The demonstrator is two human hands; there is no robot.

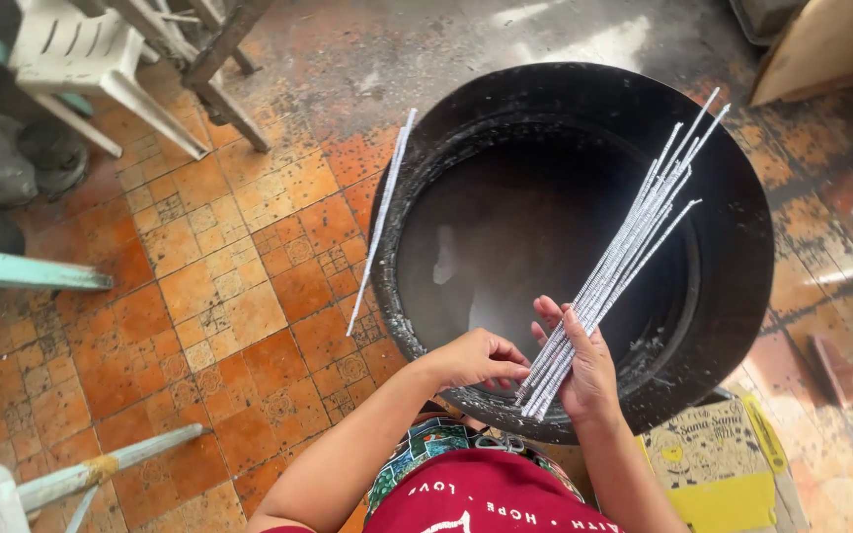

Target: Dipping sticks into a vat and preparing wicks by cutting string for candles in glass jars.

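My right hand (584, 370) holds a bundle of several thin silver-white sticks (624, 257) fanned out over a big round black pot (742, 247). The sticks point up and to the right, across the pot's dark, wet-looking inside. My left hand (476, 357) is closed at the lower ends of the sticks, fingers pinching them near the pot's near rim. One more silver-white stick (379, 222) leans against the pot's left rim, its lower end over the floor tiles.
Orange patterned floor tiles (219, 286) lie left of the pot. A white plastic chair (81, 49) and wooden legs stand at the top left. A yellow printed bag (718, 464) lies at the bottom right. A pale pole (101, 469) crosses the bottom left.
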